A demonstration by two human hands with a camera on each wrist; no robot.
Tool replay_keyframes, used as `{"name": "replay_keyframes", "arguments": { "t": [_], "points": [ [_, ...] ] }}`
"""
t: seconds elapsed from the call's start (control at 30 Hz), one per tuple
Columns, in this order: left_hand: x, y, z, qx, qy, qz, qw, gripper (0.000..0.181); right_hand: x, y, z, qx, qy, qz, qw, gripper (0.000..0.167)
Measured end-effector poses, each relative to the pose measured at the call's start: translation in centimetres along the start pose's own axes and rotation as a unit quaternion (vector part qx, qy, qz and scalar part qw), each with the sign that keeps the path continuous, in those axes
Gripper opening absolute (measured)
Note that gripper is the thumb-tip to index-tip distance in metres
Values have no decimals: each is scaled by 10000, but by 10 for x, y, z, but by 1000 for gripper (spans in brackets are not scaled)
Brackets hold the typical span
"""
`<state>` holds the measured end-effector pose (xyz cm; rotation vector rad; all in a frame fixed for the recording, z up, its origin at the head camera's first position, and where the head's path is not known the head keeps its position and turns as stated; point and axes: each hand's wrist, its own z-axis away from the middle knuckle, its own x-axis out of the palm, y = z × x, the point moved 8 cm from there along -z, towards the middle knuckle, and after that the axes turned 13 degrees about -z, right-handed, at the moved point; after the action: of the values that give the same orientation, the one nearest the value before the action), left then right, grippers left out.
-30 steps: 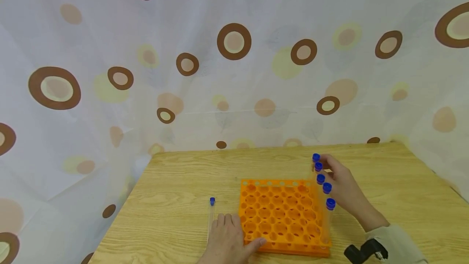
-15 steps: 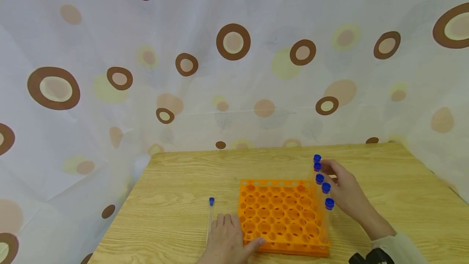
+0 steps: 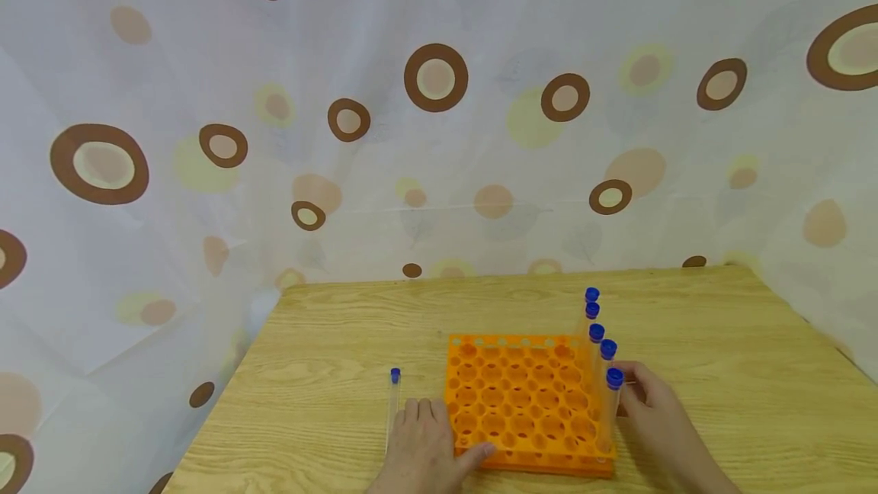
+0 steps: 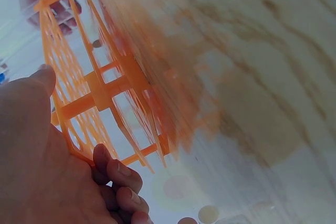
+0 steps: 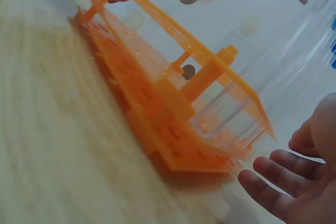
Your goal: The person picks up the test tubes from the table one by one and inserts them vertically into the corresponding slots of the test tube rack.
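An orange test tube rack [image 3: 521, 402] sits on the table. My left hand [image 3: 421, 441] grips its near left corner; in the left wrist view the thumb lies along the top plate and the fingers curl at the side. Several clear test tubes [image 3: 609, 418] with blue caps stand in a row along the rack's right edge. Beside that edge is my right hand [image 3: 655, 421], fingers loosely bent and holding nothing. In the right wrist view its fingers [image 5: 273, 192] are apart from the rack. The tubes' lower ends show inside the rack there.
One more blue-capped test tube [image 3: 394, 402] lies on the wooden table [image 3: 329, 341] left of the rack, its lower end behind my left hand. A white curtain [image 3: 480, 151] with brown rings hangs behind and at both sides.
My right hand has let go of the far capped tubes and moved down along the rack's right side toward me. My left hand and the rack have stayed in place.
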<state>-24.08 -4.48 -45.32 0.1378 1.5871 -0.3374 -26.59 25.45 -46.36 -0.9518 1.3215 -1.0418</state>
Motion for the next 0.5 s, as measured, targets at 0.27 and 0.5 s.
{"name": "replay_keyframes", "arguments": {
  "t": [0.27, 0.5],
  "points": [
    [1, 0, -1, 31, 43, -161, 9999, 89, 11, 23, 19, 823, -451, 563, 9940, 32],
    [1, 1, -1, 39, -2, -58, 10000, 88, 16, 26, 34, 277, -1065, 811, 9906, 34]
  ]
}}
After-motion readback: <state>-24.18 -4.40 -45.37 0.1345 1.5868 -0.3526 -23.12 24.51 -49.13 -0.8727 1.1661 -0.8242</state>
